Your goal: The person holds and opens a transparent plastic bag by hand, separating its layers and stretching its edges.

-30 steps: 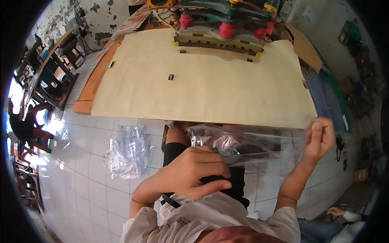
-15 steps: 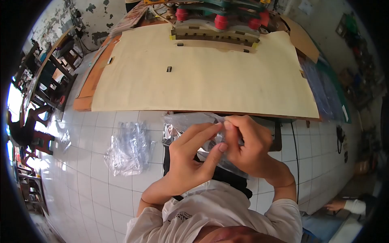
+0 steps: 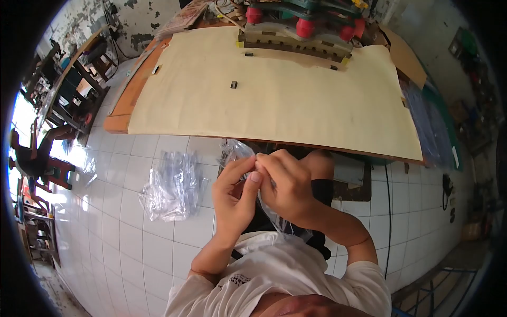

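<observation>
Two hands: fingertips meeting, near side of surface, about mid-scene, above the lap.
Left hand (image 3: 232, 193): fingers curled, thumb tip and forefinger tip close together beside right fingertips; cannot tell if it grips the plastic.
Right hand (image 3: 288, 185): thumb and fingers pinched together, clear plastic (image 3: 236, 150) in the grip; palm turned down.
Clear plastic: thin, crumpled; one part shows beyond the fingertips toward the surface edge, another hangs below right hand toward the lap; middle hidden by the hands.
Lap: dark shorts, one bare knee (image 3: 319, 162) right of right hand, partly under the surface edge.
Floor: white tiles; pile of clear plastic (image 3: 173, 185) left of left hand, well apart from it; black cable (image 3: 388, 222) to the right.
Surface (image 3: 117, 123): orange-brown wood, just beyond the hands, mostly covered by a cream paper sheet (image 3: 285, 105).
On paper: small dark block (image 3: 234, 84) left of middle, two more near the machine.
Machine (image 3: 303, 29): far side, green parts, red round pieces, long slotted bar along its near side.
Right end: brown cardboard (image 3: 405, 57) far, clear sheeting (image 3: 430, 127) nearer.
Far left: another person, near a red stool (image 3: 59, 173), details small.
</observation>
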Demonstrator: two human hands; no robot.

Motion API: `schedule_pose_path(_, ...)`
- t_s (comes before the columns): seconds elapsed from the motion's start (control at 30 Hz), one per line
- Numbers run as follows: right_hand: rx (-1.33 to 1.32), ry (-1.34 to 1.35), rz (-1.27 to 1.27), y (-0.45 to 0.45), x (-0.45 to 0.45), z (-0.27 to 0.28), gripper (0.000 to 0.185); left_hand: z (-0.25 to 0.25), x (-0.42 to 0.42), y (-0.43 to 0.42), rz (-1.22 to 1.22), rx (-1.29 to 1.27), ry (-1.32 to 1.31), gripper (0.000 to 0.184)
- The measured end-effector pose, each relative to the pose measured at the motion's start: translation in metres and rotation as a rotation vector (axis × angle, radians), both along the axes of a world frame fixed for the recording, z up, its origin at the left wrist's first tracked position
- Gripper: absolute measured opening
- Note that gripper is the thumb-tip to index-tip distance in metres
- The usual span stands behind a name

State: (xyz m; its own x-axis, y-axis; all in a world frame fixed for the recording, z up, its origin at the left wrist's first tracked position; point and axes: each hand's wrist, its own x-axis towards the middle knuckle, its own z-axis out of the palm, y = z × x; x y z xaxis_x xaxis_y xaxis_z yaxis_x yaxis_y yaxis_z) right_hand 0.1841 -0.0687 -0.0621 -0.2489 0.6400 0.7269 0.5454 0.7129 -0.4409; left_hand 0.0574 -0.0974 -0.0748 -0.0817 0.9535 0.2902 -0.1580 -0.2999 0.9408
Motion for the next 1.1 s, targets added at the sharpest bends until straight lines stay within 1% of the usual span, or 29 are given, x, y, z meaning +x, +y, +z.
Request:
schedule_pose_path(0.07,-0.103,0.074,0.064,0.0,-0.006,-0.006,0.014,-0.006,-0.004,0.001,0.065,-0.077,0.013,0.024)
schedule_pose_path(0.1,-0.188,0.118,0.114,0.0,-0.007,-0.008,0.019,-0.011,-0.005,0.002,0.107,-0.073,0.018,0.022)
schedule_pose_path(0.13,-0.188,0.12,0.12,0.001,-0.007,-0.008,0.019,-0.013,-0.009,0.004,0.112,-0.073,0.021,0.022)
schedule_pose_path(0.2,-0.377,0.211,0.286,0.004,-0.005,-0.008,0.024,-0.016,-0.014,0.005,0.155,-0.122,0.005,0.023)
schedule_pose_path(0.23,-0.378,0.213,0.29,0.005,-0.004,-0.007,0.024,-0.015,-0.015,0.006,0.16,-0.123,0.007,0.023)
schedule_pose_path(0.3,-0.541,0.264,0.395,0.007,0.0,-0.005,0.029,-0.012,-0.016,0.007,0.18,-0.123,0.023,0.026)
schedule_pose_path(0.33,-0.542,0.265,0.397,0.007,0.0,-0.005,0.029,-0.011,-0.017,0.007,0.182,-0.123,0.024,0.026)
schedule_pose_path(0.4,-0.763,0.425,0.493,0.008,0.001,-0.005,0.031,-0.009,-0.019,0.008,0.179,-0.141,0.015,0.028)
schedule_pose_path(0.43,-0.762,0.425,0.493,0.01,0.003,-0.006,0.031,-0.008,-0.019,0.009,0.179,-0.14,0.015,0.028)
schedule_pose_path(0.5,-0.946,0.546,0.583,0.012,0.006,-0.007,0.033,-0.007,-0.02,0.01,0.203,-0.176,0.068,0.021)
schedule_pose_path(0.6,-0.996,0.582,0.626,0.015,0.01,-0.009,0.035,-0.007,-0.022,0.01,0.19,-0.191,0.131,0.017)
schedule_pose_path(0.63,-0.994,0.582,0.626,0.017,0.015,-0.009,0.035,-0.008,-0.022,0.009,0.189,-0.189,0.132,0.017)
schedule_pose_path(0.7,-0.761,0.166,0.569,0.026,0.027,-0.006,0.053,-0.011,-0.022,0.007,0.185,-0.211,0.099,0.014)
schedule_pose_path(0.73,-0.758,0.166,0.571,0.028,0.029,-0.001,0.053,-0.012,-0.021,0.005,0.186,-0.208,0.1,0.014)
schedule_pose_path(0.8,-0.465,0.012,0.393,0.029,0.032,0.017,0.054,-0.012,-0.014,0.0,0.141,-0.158,0.16,0.011)
schedule_pose_path(0.87,-0.458,0.01,0.421,0.035,0.037,0.023,0.055,-0.003,-0.009,-0.006,0.101,-0.169,0.19,0.011)
schedule_pose_path(0.93,-0.39,-0.09,0.64,0.042,0.048,0.026,0.054,0.002,-0.003,-0.01,-0.041,-0.15,0.237,0.01)
schedule_pose_path(0.97,-0.407,-0.171,0.682,0.046,0.058,0.022,0.049,0.003,0.001,-0.011,-0.072,-0.129,0.199,0.009)
schedule_pose_path(1.0,-0.408,-0.172,0.68,0.048,0.065,0.02,0.049,0.004,0.003,-0.013,-0.075,-0.129,0.197,0.009)
schedule_pose_path(1.07,-0.449,-0.22,0.76,0.053,0.076,0.019,0.042,0.006,0.008,-0.015,-0.179,-0.107,0.215,0.009)
schedule_pose_path(1.1,-0.484,-0.234,0.756,0.055,0.081,0.019,0.036,0.01,0.012,-0.016,-0.205,-0.066,0.224,0.009)
